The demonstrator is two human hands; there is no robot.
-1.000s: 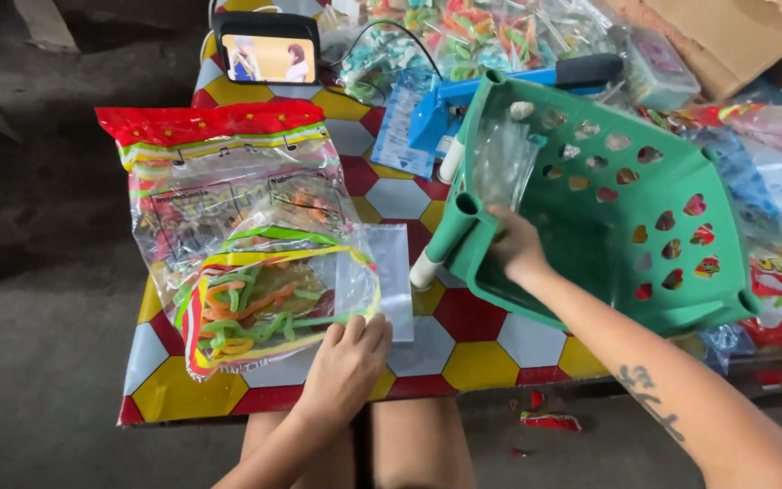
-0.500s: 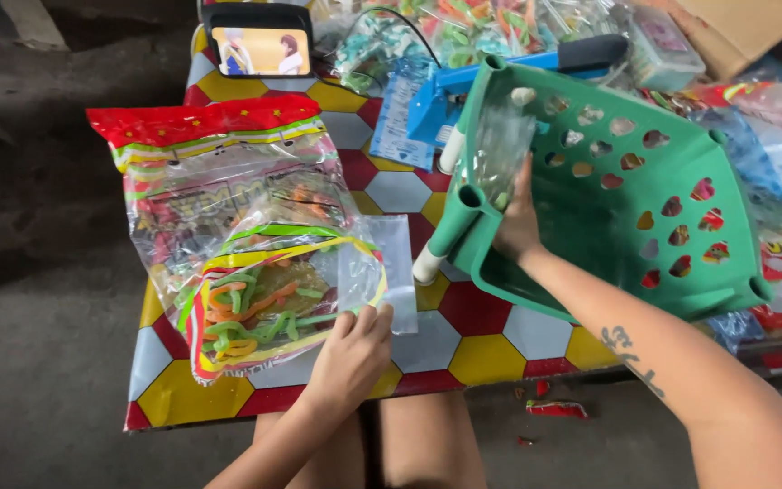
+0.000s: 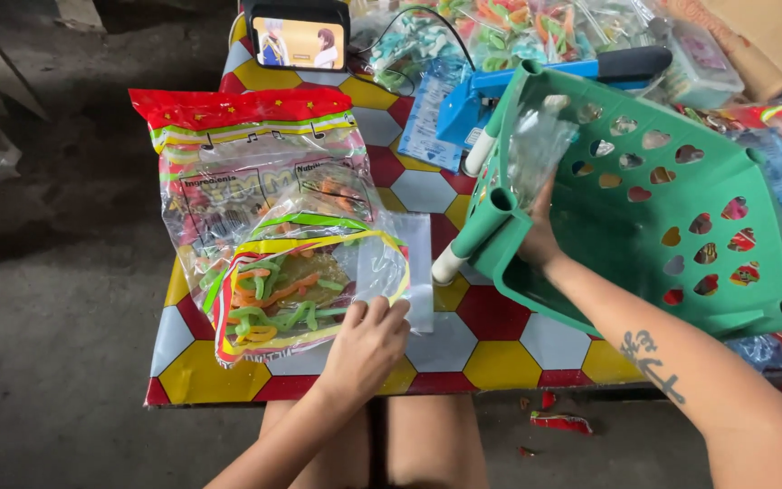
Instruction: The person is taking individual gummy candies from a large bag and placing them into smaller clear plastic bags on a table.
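- Two hands show: the left hand (image 3: pixel 368 342) lies near the front edge of the surface (image 3: pixel 486 362), and the right hand (image 3: pixel 538 237) reaches into one green basket (image 3: pixel 681 217) tipped on its side.
- Left fingers (image 3: pixel 382 311) are loosely curled, their tips pressing the edge of one small clear bag (image 3: pixel 400 272) lying flat; they pinch nothing that I can make out.
- Right fingers are closed around a bunch of clear plastic bags (image 3: pixel 536 149) inside the basket's left end.
- Two candy bags overlap left of the small bag: a large one with a red top (image 3: pixel 246 154), and an opened one of green and orange gummy strips (image 3: pixel 296 290) on top of it.
- Since a second ago the right hand has moved higher inside the basket, from its lower rim up to the plastic bags; the left hand stays put.
- Behind sit one phone (image 3: pixel 299 41) with a lit screen and one blue sealer (image 3: pixel 491 95), partly hidden by the basket.
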